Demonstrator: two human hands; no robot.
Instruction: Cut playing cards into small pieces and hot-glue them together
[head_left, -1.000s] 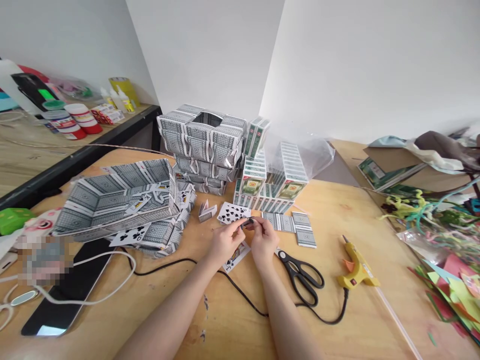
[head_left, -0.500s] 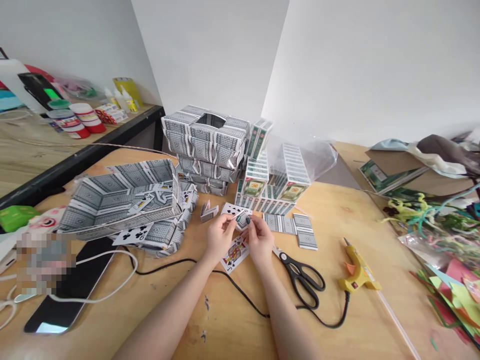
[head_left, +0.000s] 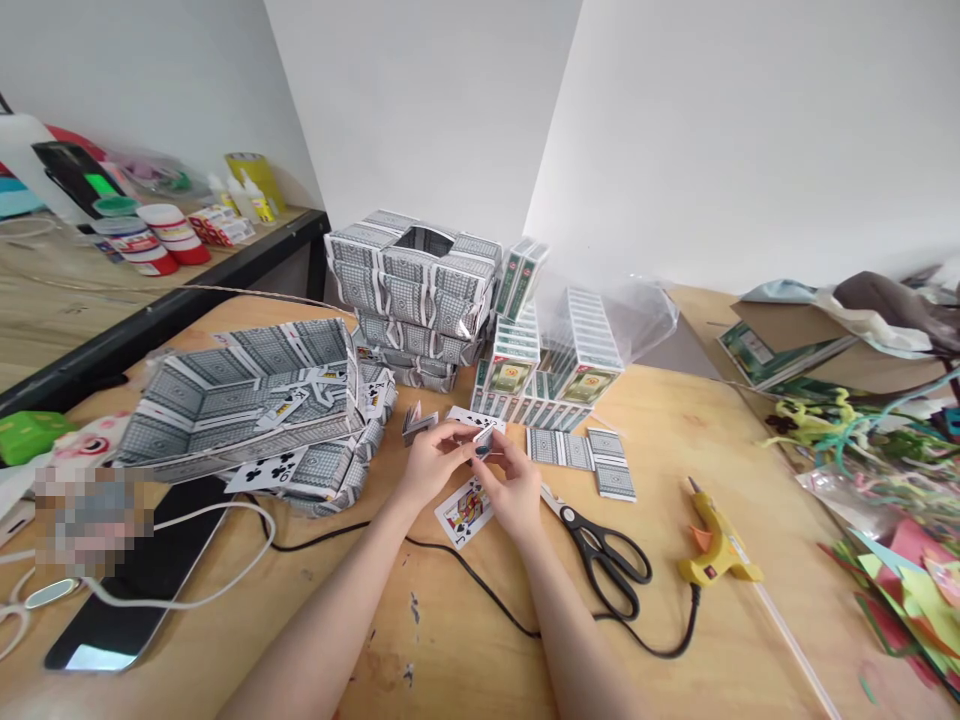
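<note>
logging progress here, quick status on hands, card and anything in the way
Left hand and right hand pinching a playing card together. Card partly hidden, face unreadable. Scissors close beside right hand, seemingly clear.

The wooden table [head_left: 679, 425] carries black-handled scissors [head_left: 574, 522] and a yellow glue gun [head_left: 718, 545]

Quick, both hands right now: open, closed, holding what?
Left hand: closed, pinching a small grey-and-white patterned paper card.
Right hand: closed, pinching the same card.
</note>
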